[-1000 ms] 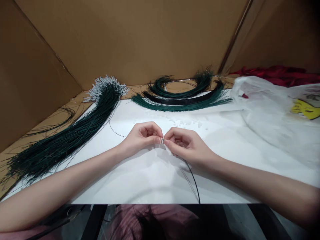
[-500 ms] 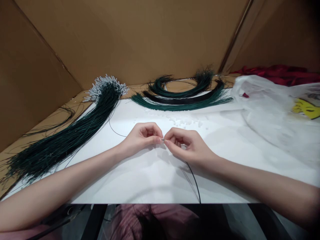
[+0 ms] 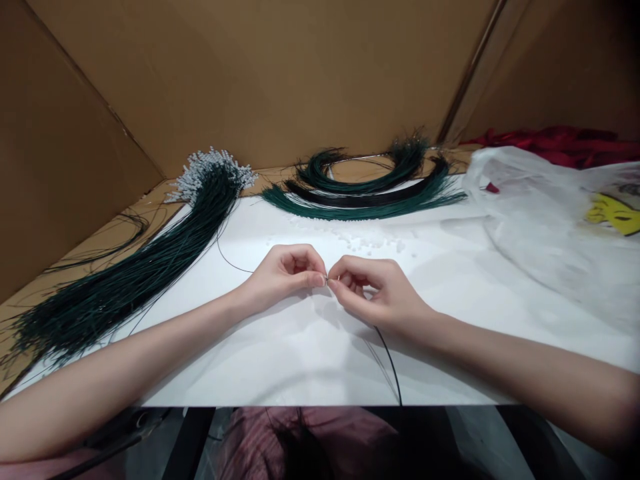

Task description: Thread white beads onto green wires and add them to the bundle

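Fingertip to fingertip over the white tabletop (image 3: 240, 373), my left hand (image 3: 287, 273) and my right hand (image 3: 377, 290) pinch a thin dark cord (image 3: 393, 367). A tiny part of it shows between the fingertips, too small to make out. The cord comes out below my right hand and runs down to the table's front edge. A thin dark strand also reaches my left wrist from the left. Beyond my left arm lies a long bundle of dark green cords (image 3: 170, 260), with white beaded tips (image 3: 213, 170) at its far end.
Curved bundles of green and black cords (image 3: 365, 210) lie at the back, with small white beads (image 3: 367, 243) scattered before them. A clear plastic bag (image 3: 540, 220) and red fabric (image 3: 555, 143) are at the right. Cardboard walls (image 3: 275, 80) enclose the table.
My right fingers have shifted slightly at the pinch, and a small light end now shows by the right index finger. My left hand is nearly still.
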Tool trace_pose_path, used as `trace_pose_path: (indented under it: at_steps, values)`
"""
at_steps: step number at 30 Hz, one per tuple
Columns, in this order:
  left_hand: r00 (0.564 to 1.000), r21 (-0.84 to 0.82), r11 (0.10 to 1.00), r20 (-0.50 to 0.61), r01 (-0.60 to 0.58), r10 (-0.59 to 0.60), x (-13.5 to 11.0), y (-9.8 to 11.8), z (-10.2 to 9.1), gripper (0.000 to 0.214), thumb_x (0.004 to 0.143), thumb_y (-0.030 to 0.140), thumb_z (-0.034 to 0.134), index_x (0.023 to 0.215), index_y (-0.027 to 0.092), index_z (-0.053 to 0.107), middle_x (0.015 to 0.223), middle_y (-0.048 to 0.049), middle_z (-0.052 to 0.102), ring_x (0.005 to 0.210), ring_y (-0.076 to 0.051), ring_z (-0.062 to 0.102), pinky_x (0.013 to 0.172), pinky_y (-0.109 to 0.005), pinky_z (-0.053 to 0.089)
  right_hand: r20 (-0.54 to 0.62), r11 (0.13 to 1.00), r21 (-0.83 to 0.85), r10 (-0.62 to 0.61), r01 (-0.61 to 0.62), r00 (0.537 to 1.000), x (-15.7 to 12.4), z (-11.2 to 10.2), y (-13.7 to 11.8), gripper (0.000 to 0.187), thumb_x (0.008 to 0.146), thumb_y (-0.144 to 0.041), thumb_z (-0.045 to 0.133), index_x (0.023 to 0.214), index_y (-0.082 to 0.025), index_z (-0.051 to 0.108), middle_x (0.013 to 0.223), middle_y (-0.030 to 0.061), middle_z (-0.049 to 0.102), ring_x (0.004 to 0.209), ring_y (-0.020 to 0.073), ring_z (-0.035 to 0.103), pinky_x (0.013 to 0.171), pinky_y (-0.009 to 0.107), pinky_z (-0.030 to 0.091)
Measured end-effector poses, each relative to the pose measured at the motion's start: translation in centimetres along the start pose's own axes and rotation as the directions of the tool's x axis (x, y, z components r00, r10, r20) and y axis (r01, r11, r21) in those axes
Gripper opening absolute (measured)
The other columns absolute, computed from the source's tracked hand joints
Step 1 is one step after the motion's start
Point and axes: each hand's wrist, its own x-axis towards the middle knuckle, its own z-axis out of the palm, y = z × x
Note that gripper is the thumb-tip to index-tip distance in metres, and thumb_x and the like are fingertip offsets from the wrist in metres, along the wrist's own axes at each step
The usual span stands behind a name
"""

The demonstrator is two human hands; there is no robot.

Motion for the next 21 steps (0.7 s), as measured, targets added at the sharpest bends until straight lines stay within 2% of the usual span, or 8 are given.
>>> trace_pose_path:
  at_steps: [7, 13, 16, 21]
  values:
    - [1.0, 0.005, 1.0, -0.017, 0.021, -0.021, -0.12, 0.36, 0.24, 0.025, 0.075, 0.033, 0.079, 0.075, 0.013, 0.063, 0.061, 0.0024, 0.054, 0.055, -0.008, 0.046, 0.051, -0.021, 0.031, -0.009, 0.999, -0.007, 0.032, -0.032, 0.999, 0.13, 0.03, 0.28, 0.008, 0.086, -0.022, 0.057, 0.082, -0.016, 0.06, 0.064, -0.0011, 0.055, 0.056, 0.0099, 0.049, 0.053, 0.023, 0.038]
    - [0.999, -0.042, 0.998, -0.024, 0.036, -0.037, -0.09, 0.38, 0.43, 0.024, 0.077, 0.032, 0.077, 0.076, 0.013, 0.063, 0.066, 0.0009, 0.059, 0.058, -0.008, 0.05, 0.054, -0.021, 0.036, -0.007, 0.986, 0.125, 0.112, -0.111, 0.994, 0.26, -0.15, 0.4, 0.014, 0.082, -0.025, 0.067, 0.086, -0.018, 0.056, 0.062, -0.0014, 0.06, 0.054, 0.0119, 0.058, 0.052, 0.024, 0.044]
    - [0.999, -0.006, 0.999, -0.027, 0.044, -0.044, -0.16, 0.61, 0.67, 0.023, 0.079, 0.032, 0.075, 0.076, 0.013, 0.063, 0.067, 0.0, 0.061, 0.06, -0.009, 0.052, 0.056, -0.021, 0.037, -0.003, 0.978, 0.165, 0.128, -0.125, 0.992, 0.28, -0.18, 0.35, 0.021, 0.08, -0.026, 0.072, 0.086, -0.019, 0.052, 0.06, -0.0031, 0.059, 0.051, 0.0116, 0.058, 0.051, 0.023, 0.044]
    - [0.998, 0.072, 0.997, -0.064, 0.009, -0.004, -0.31, 0.77, 0.93, 0.023, 0.082, 0.035, 0.072, 0.075, 0.013, 0.067, 0.066, -0.0003, 0.061, 0.06, -0.009, 0.052, 0.057, -0.021, 0.039, -0.011, 0.979, 0.157, 0.132, -0.129, 0.991, 0.29, -0.12, 0.29, 0.023, 0.08, -0.028, 0.072, 0.086, -0.019, 0.052, 0.06, -0.004, 0.058, 0.05, 0.0112, 0.056, 0.05, 0.023, 0.044]
